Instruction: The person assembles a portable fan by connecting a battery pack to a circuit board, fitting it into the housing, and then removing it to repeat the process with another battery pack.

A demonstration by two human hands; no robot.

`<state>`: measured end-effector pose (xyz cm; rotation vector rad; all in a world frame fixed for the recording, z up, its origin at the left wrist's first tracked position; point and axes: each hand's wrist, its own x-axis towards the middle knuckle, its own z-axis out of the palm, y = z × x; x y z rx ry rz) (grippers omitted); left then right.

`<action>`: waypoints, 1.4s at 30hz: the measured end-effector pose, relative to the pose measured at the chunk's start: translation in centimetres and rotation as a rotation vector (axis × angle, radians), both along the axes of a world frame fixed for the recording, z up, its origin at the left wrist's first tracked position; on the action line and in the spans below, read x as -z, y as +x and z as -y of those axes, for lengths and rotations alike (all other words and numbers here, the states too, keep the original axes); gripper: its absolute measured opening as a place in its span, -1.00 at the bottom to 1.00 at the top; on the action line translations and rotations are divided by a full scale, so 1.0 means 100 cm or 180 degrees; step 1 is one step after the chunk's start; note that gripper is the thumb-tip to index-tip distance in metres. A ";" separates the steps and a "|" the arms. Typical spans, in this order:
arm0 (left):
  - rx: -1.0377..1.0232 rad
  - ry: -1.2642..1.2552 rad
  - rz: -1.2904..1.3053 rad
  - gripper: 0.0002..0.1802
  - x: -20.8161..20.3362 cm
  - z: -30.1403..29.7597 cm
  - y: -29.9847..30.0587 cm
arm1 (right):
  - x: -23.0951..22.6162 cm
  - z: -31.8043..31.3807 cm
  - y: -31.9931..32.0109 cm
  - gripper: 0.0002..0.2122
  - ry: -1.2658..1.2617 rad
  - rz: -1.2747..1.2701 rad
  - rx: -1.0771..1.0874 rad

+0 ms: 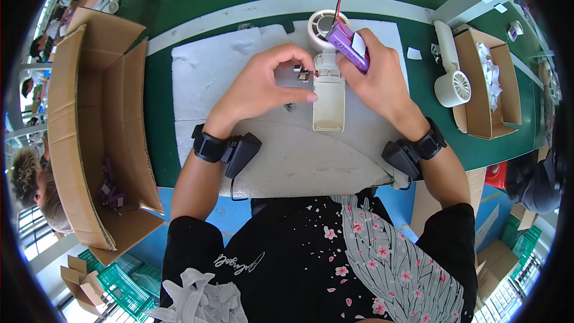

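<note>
Right hand (376, 81) gripping a purple battery cell (347, 46) over a white handheld fan body (329, 93) lying on a white foam pad (215, 66), left hand (263, 84) pinching a small connector (303, 74) beside the fan, finished white fan (451, 81) near a small cardboard box (478, 116), large open carton (89, 119) at left

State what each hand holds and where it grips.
Right hand grips the purple battery around its middle. Left hand pinches a small connector beside the white fan body.

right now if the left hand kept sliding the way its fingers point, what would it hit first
The left hand points to the person's right, fingertips at a small connector. Straight on, it would probably meet the white fan body first, then the right hand holding the purple battery. Depth is hard to judge.
</note>
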<state>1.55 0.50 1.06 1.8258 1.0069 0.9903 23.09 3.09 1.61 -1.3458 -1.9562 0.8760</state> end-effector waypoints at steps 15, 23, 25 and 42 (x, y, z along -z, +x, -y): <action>0.0168 -0.0531 0.0153 -0.84 0.004 0.002 -0.009 | 0.004 0.007 -0.007 -0.73 0.0351 -0.0915 -0.0140; 0.0270 -0.0178 -0.0290 -0.83 0.003 0.002 -0.011 | 0.009 0.006 -0.006 -0.76 -0.0064 -0.1601 -0.0131; 0.0288 -0.0123 -0.0383 -0.83 0.001 0.003 -0.012 | 0.008 0.007 -0.003 -0.76 -0.0089 -0.1429 -0.0217; 0.0058 -0.0329 -0.0504 -0.75 -0.003 0.004 -0.011 | 0.005 0.010 -0.012 -0.73 0.1061 -0.0075 -0.1350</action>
